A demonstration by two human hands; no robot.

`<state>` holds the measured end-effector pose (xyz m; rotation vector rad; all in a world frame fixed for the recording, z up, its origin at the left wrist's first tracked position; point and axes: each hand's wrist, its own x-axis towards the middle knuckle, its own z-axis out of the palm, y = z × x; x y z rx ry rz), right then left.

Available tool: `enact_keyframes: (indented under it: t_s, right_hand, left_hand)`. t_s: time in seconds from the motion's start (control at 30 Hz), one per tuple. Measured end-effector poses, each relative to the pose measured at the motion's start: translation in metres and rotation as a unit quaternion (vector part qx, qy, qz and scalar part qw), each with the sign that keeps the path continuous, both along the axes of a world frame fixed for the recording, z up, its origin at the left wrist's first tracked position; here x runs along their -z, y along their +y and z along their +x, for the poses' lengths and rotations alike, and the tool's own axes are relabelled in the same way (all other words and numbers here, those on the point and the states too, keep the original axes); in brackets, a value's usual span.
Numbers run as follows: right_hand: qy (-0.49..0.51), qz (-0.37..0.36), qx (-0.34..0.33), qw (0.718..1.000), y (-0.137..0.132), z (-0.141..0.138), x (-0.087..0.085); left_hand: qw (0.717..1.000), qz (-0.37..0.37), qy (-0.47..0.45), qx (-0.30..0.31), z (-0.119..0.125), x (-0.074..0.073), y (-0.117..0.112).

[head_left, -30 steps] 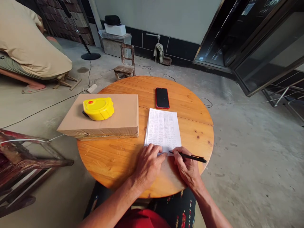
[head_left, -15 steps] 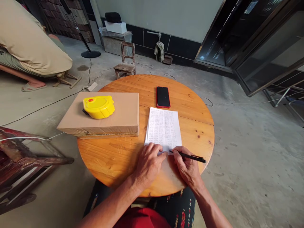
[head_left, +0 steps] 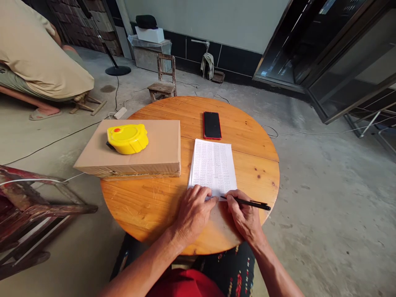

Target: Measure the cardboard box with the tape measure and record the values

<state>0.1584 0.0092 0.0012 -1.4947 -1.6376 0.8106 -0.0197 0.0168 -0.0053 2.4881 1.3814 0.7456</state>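
Note:
A small stack of white paper sheets (head_left: 213,163), covered in rows of handwriting, lies on the round wooden table (head_left: 154,202). Pressing on its lower left edge is my left hand (head_left: 197,208), fingers slightly bent, with nothing held in it. My right hand (head_left: 245,212) grips a black pen (head_left: 252,203), its tip at the paper's bottom edge and its back end pointing right. Just beyond the paper lies a dark phone in a red case (head_left: 212,125).
On the table's left sits a cardboard box (head_left: 161,140) with a yellow tape-measure-shaped object (head_left: 128,138) on top. A person (head_left: 46,53) crouches at far left. A worn wooden chair (head_left: 165,76) stands behind the table; a reddish wooden stool (head_left: 40,210) is at left.
The pen's back end has swung slightly to the right, while its tip stays by the paper's bottom edge. My left hand keeps its place.

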Motion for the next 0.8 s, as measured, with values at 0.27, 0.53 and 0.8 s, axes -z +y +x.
enact_keyframes:
  t_s: [0.27, 0.53, 0.8]
  right_hand:
    - [0.009, -0.004, 0.017, 1.0, -0.0011, 0.0006, 0.0021]
    - [-0.012, 0.005, 0.008, 1.0, -0.0004, -0.0016, -0.0031]
    - [-0.025, 0.019, -0.002, 0.999, -0.0005, -0.0027, -0.0024]
  left_hand:
    - [1.0, 0.019, -0.002, 0.002, 0.001, -0.0012, 0.0005]
    - [1.0, 0.012, -0.011, 0.0, 0.0015, -0.0001, 0.001]
    - [1.0, 0.012, -0.015, -0.002, 0.0011, -0.0003, 0.0013]
